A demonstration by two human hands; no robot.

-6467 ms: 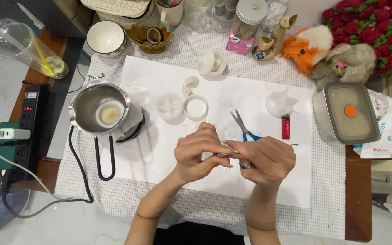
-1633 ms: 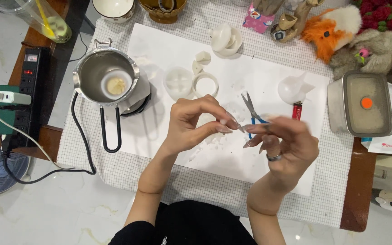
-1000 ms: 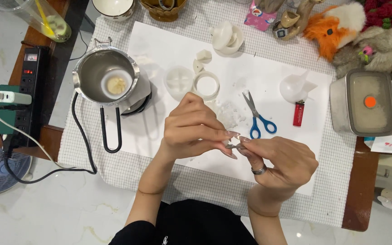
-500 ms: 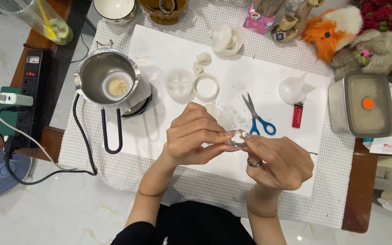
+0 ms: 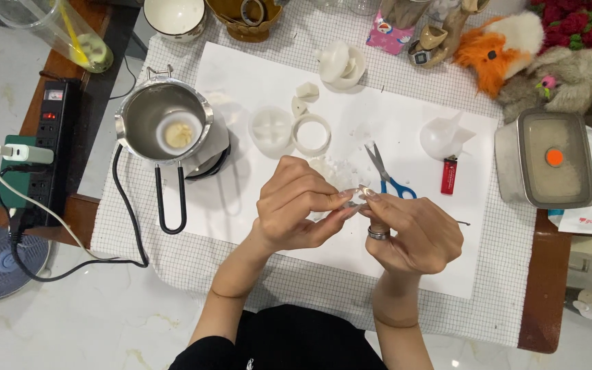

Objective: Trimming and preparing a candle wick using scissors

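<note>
My left hand (image 5: 294,205) and my right hand (image 5: 412,233) meet above a white paper sheet (image 5: 241,75), fingertips pinching a small pale, shiny piece (image 5: 358,194) between them. A ring sits on a right finger. Just beyond the fingertips lie white wax crumbs (image 5: 337,171) and blue-handled scissors (image 5: 384,171). Farther up stand a round white mould (image 5: 270,127) and a white ring (image 5: 311,134).
A steel pot (image 5: 162,123) with a small cup inside sits on a heater at the left, its black cord trailing to a power strip (image 5: 46,151). A red lighter (image 5: 449,175), a white funnel-like piece (image 5: 443,135), a lidded steel box (image 5: 546,159) and plush toys (image 5: 522,51) are on the right.
My hands rose slightly and closed together over the wax crumbs; the small piece stays pinched between both sets of fingertips. The scissors lie on the paper, released earlier.
</note>
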